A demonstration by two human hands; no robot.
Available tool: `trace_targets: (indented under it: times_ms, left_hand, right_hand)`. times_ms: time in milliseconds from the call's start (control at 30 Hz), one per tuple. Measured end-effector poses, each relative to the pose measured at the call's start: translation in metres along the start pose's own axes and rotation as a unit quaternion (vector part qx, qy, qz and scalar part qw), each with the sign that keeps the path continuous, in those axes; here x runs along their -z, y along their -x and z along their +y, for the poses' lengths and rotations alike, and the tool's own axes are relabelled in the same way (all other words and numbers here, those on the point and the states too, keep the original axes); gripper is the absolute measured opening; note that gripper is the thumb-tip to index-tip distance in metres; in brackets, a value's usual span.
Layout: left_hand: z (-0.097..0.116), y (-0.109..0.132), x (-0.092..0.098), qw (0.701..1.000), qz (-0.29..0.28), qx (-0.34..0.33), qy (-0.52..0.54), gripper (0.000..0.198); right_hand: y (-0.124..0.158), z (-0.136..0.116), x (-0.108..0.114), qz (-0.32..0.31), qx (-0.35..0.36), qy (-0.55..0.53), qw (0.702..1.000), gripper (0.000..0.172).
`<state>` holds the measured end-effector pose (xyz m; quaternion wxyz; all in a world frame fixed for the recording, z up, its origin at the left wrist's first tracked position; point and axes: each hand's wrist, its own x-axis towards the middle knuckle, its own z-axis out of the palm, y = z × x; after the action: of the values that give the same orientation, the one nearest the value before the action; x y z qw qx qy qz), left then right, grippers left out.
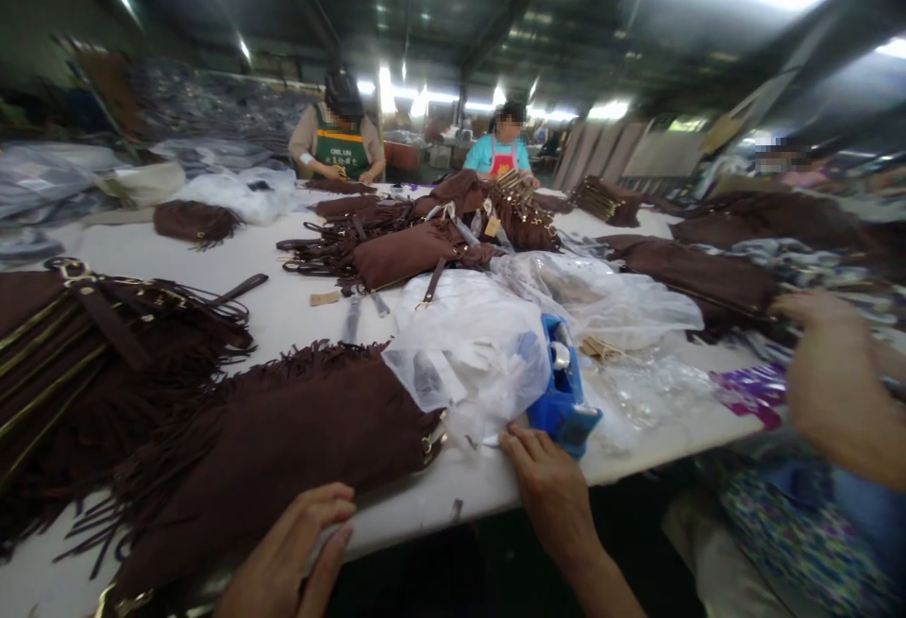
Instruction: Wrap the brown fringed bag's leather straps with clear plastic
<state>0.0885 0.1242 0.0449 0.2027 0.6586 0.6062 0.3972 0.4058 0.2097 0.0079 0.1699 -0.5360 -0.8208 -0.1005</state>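
Note:
My left hand [290, 552] is at the front edge of a brown fringed bag [297, 420], which lies flat on the table with gold rings at its right end. Its fingers are curled toward the thumb, with a sliver of something pale between them that I cannot make out. My right hand [548, 491] rests on the table edge, fingertips pressed together at a small white piece [491, 441]. Just beyond that hand stands a blue tape dispenser [562, 392]. A white translucent plastic bag [467, 344] lies between the dispenser and the brown bag.
Stacked brown fringed bags [85, 363] lie at the left, with more bags [403, 250] heaped mid-table. Clear plastic wrap [637, 392] is right of the dispenser. A neighbour's arm [842, 392] reaches in from the right. Two people [343, 146] work across the table [261, 245].

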Motion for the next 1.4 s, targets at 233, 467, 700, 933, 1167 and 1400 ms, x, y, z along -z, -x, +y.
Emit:
trace_targets:
  times_ms: [233,467,700,933,1167,1400]
  left_hand:
    - [0.062,-0.05,-0.085,0.954,-0.162,-0.248,-0.048,0.036]
    - [0.07,-0.092,-0.138,0.945,-0.203,-0.202,-0.157,0.036]
    - [0.068,-0.091,-0.14,0.951,-0.187,-0.19,-0.155,0.034]
    - [0.066,-0.093,-0.137,0.964,-0.195,-0.169,-0.065,0.039]
    - [0.086,-0.08,-0.079,0.905,-0.187,0.021,0.382,0.035]
    - [0.081,-0.041,-0.035,0.849,-0.232,0.149,0.451,0.054]
  right_hand:
    - [-0.001,-0.005,0.002,0.023,-0.068,-0.084,0.994,0.012]
    - [0.002,0.002,0.005,0.001,-0.055,-0.162,0.985,0.005]
    - [0.019,0.01,0.014,0.021,-0.147,-0.354,0.924,0.014]
    - [0.025,0.007,0.055,0.007,-0.288,-0.516,0.807,0.029]
    - [0.017,-0.012,0.074,0.002,-0.298,-0.611,0.733,0.03]
    - [-0.001,-0.058,0.062,-0.083,-0.244,-0.598,0.759,0.033]
